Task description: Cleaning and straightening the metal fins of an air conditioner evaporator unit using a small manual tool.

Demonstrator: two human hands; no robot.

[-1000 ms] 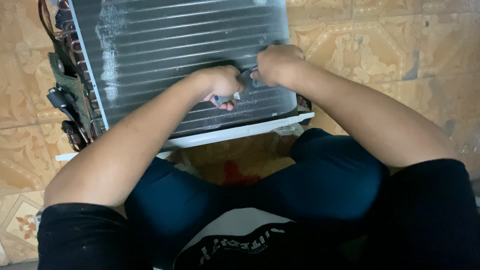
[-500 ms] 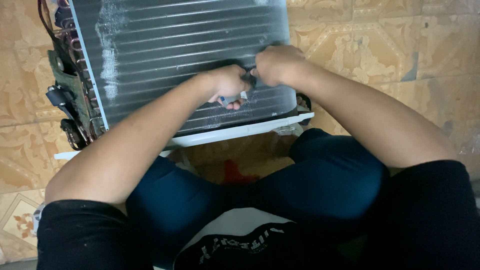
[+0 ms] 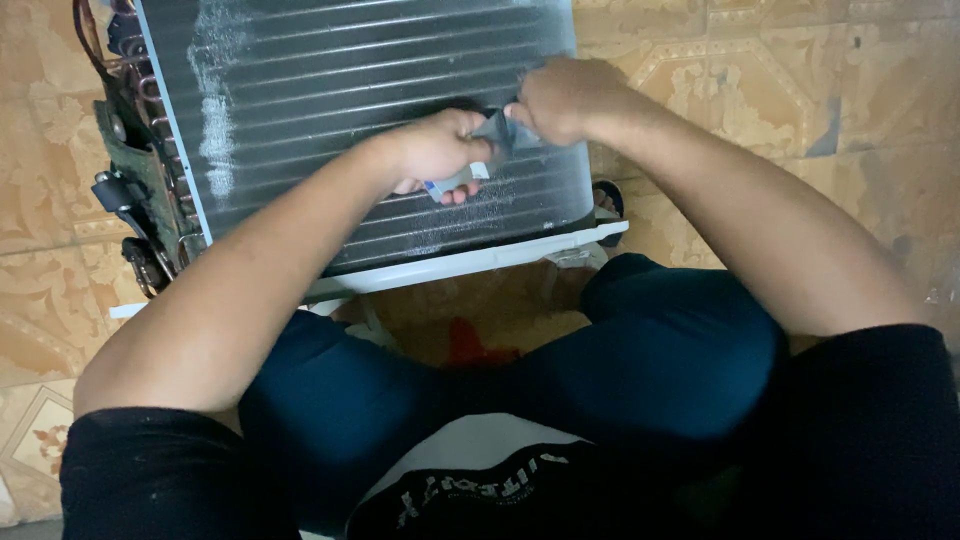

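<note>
A dark finned air-conditioner coil lies flat on the floor in front of me, with pale dusty streaks on its fins. My left hand rests on the coil's lower right part and grips a small grey flat tool or card with a white and blue end. My right hand is closed on the upper end of the same grey piece, right beside the left hand. Both hands sit on top of the fins.
Copper tube bends and black wiring line the coil's left side. A white frame edge runs along its near side. Patterned beige floor tiles surround it. My knees in dark blue trousers are just below the coil.
Both hands have stayed together on the coil's lower right part, shifting only slightly; the grey piece is still held between them.
</note>
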